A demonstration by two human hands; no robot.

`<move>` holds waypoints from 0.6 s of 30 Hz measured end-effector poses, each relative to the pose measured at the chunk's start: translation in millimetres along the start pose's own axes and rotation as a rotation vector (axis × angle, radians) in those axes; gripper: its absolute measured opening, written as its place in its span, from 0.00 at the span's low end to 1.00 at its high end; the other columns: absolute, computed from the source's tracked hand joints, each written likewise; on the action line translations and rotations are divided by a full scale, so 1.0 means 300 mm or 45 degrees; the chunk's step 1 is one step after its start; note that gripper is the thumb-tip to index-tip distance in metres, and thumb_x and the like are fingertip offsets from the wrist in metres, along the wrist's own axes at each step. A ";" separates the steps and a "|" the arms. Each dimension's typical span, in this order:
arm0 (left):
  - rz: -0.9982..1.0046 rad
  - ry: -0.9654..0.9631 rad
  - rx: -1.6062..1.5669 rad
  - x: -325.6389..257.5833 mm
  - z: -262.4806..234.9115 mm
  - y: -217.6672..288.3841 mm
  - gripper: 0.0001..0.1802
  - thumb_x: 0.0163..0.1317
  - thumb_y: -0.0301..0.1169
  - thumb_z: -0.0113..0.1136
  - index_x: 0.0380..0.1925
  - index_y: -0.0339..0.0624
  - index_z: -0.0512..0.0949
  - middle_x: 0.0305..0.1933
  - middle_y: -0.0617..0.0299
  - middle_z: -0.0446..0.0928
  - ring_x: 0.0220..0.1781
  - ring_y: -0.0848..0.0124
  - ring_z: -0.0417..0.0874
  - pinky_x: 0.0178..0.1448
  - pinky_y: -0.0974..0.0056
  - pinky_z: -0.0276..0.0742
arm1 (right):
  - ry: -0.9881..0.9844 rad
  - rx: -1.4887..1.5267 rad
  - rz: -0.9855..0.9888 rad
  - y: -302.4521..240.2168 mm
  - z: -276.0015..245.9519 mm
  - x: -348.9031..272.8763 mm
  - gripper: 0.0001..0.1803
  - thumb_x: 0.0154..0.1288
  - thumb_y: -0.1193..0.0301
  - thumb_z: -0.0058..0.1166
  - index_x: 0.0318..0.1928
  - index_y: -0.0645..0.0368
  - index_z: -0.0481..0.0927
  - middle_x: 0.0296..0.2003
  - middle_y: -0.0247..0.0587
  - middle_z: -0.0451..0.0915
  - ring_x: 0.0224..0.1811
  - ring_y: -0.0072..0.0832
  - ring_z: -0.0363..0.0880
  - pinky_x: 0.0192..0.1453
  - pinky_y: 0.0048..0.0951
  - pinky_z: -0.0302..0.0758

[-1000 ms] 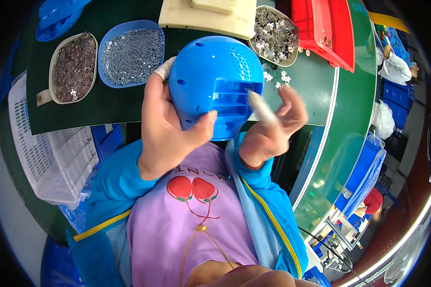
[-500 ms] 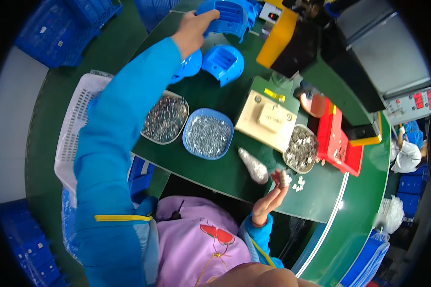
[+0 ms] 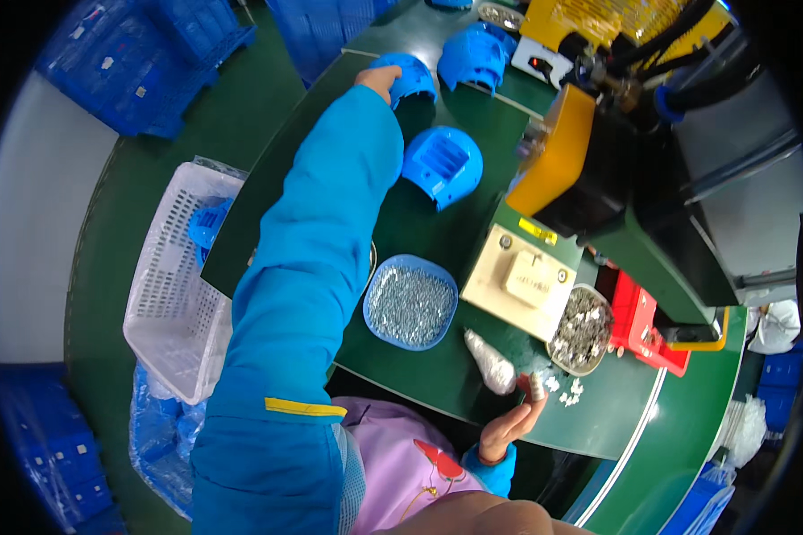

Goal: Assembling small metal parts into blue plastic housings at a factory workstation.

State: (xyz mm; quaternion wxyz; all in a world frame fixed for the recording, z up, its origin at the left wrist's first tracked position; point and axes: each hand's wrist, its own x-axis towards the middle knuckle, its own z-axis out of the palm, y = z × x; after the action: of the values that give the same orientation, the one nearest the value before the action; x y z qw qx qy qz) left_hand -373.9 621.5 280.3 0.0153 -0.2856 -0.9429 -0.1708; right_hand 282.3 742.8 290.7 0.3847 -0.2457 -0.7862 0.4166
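My left arm stretches far across the green table, and my left hand (image 3: 379,82) grips the near left edge of a blue plastic cover (image 3: 410,77); its fingertips are hidden. Whether that cover rests on the table I cannot tell. Another blue slotted cover lies just nearer, and more blue covers (image 3: 475,59) stand to its right. My right hand (image 3: 514,421) is at the table's front edge, palm up, fingers stretched out, with pale wraps on a fingertip. It seems to hold nothing. Beside it lie a clear bag with a pale filling (image 3: 490,363) and small white pieces (image 3: 573,392).
A blue tray of small metal parts (image 3: 410,346) stands mid-table. Right of it are a machine with a beige fixture plate (image 3: 484,283), a bowl of metal pieces (image 3: 580,325) and red bins (image 3: 633,308). A white basket (image 3: 161,330) stands at the left.
My left hand has moved left with the blue cover, away from the other covers at the back. My view has shifted. My right hand stays near the bag, fingers still out.
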 end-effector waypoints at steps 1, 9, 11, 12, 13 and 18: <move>0.170 -0.017 0.079 -0.003 -0.052 -0.117 0.36 0.53 0.19 0.64 0.64 0.57 0.72 0.61 0.51 0.77 0.62 0.52 0.79 0.64 0.56 0.75 | -0.034 0.047 -0.008 -0.007 0.004 0.010 0.31 0.80 0.53 0.30 0.59 0.71 0.71 0.46 0.50 0.75 0.47 0.38 0.75 0.55 0.39 0.71; 0.847 -0.874 0.015 -0.305 -0.276 0.651 0.62 0.38 0.45 0.83 0.75 0.60 0.57 0.77 0.49 0.58 0.75 0.49 0.63 0.68 0.45 0.70 | 0.026 -0.017 0.016 0.026 -0.010 0.005 0.32 0.80 0.52 0.30 0.60 0.72 0.71 0.49 0.51 0.76 0.49 0.39 0.76 0.58 0.39 0.71; 0.800 -0.604 0.689 -0.525 -0.229 0.698 0.72 0.31 0.36 0.85 0.77 0.71 0.46 0.82 0.53 0.43 0.80 0.43 0.47 0.69 0.31 0.65 | 0.002 0.007 0.000 0.003 -0.006 0.007 0.31 0.80 0.54 0.30 0.61 0.72 0.70 0.49 0.51 0.76 0.50 0.39 0.76 0.58 0.39 0.71; 0.855 -0.573 0.621 -0.556 -0.189 0.684 0.72 0.30 0.29 0.84 0.76 0.72 0.48 0.82 0.54 0.39 0.81 0.40 0.41 0.67 0.19 0.58 | -0.004 0.031 -0.007 -0.001 -0.003 0.005 0.30 0.80 0.55 0.31 0.61 0.71 0.70 0.50 0.52 0.75 0.51 0.39 0.76 0.58 0.39 0.71; 0.869 -0.466 0.769 -0.561 -0.160 0.682 0.66 0.38 0.29 0.80 0.76 0.67 0.50 0.81 0.53 0.44 0.80 0.40 0.47 0.66 0.24 0.63 | 0.014 0.046 -0.039 0.007 0.007 0.009 0.30 0.80 0.55 0.32 0.61 0.71 0.71 0.50 0.52 0.76 0.50 0.40 0.77 0.58 0.39 0.71; 0.834 0.218 0.291 -0.501 -0.149 0.658 0.23 0.64 0.27 0.56 0.60 0.39 0.72 0.46 0.45 0.82 0.46 0.56 0.86 0.50 0.57 0.81 | 0.058 -0.010 -0.071 0.018 0.006 -0.002 0.27 0.80 0.58 0.32 0.60 0.71 0.72 0.49 0.52 0.77 0.50 0.40 0.77 0.58 0.39 0.72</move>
State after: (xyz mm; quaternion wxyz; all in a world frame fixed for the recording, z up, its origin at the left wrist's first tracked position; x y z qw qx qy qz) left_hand -144.0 680.2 365.1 0.1800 -0.5538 -0.8096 -0.0737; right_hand 281.6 744.4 285.3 0.4131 -0.2346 -0.7854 0.3968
